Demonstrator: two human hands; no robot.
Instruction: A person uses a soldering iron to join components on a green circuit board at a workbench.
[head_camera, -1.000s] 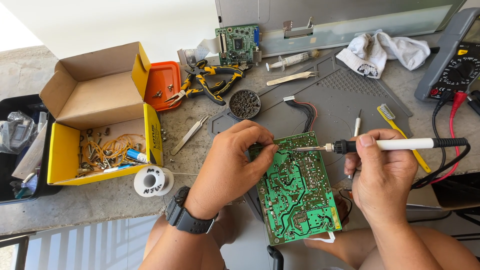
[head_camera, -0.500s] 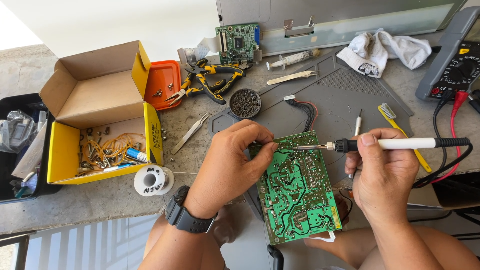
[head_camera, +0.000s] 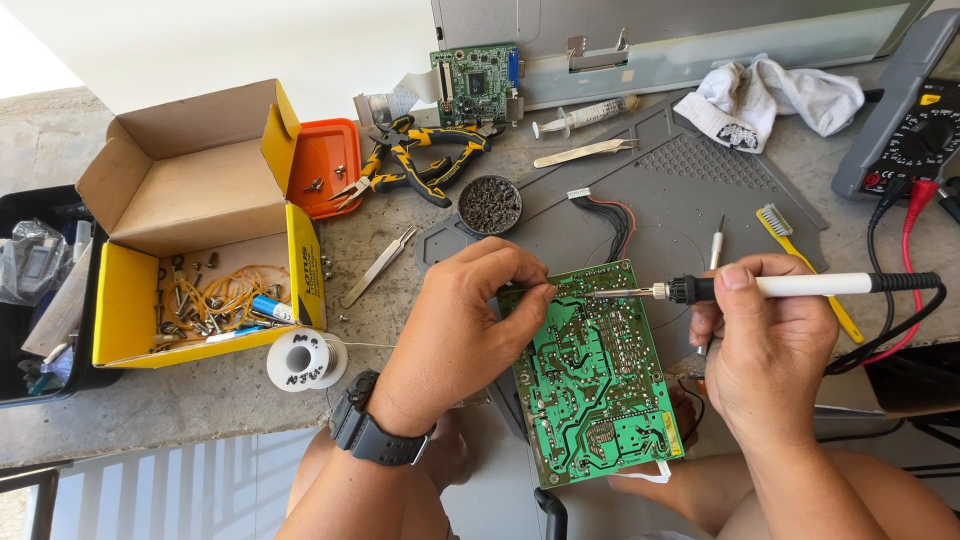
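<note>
A green circuit board lies solder side up across my lap and the table edge. My left hand, with a black watch on its wrist, pinches a thin solder wire at the board's upper left corner. The wire runs back to a white solder spool. My right hand grips the white handle of a soldering iron. The iron's metal tip rests on the board's top edge, just right of my left fingertips.
An open yellow cardboard box of small parts and a black bin stand left. An orange tray, pliers, a tip-cleaner tin and tweezers lie behind. A grey mat, multimeter, cloth and yellow brush lie right.
My left fingertips have closed in slightly toward the iron's tip. The board and my right hand have hardly moved.
</note>
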